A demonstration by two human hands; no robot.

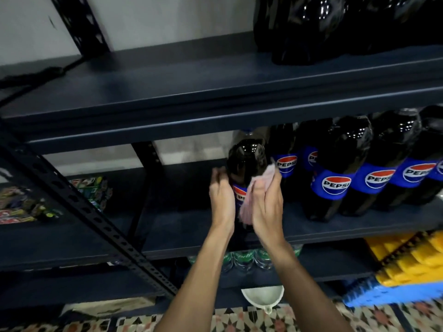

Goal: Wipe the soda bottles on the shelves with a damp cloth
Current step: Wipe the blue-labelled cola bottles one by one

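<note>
1 dark plastic Pepsi bottle (pixel 247 161): left hand (pixel 221 195) grips, right hand (pixel 267 202) presses pale pink cloth (pixel 247 207) flat; wetted plastic could slip and fall.

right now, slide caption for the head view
Left hand steadies a soda bottle; right hand presses a pink cloth against it.
</note>
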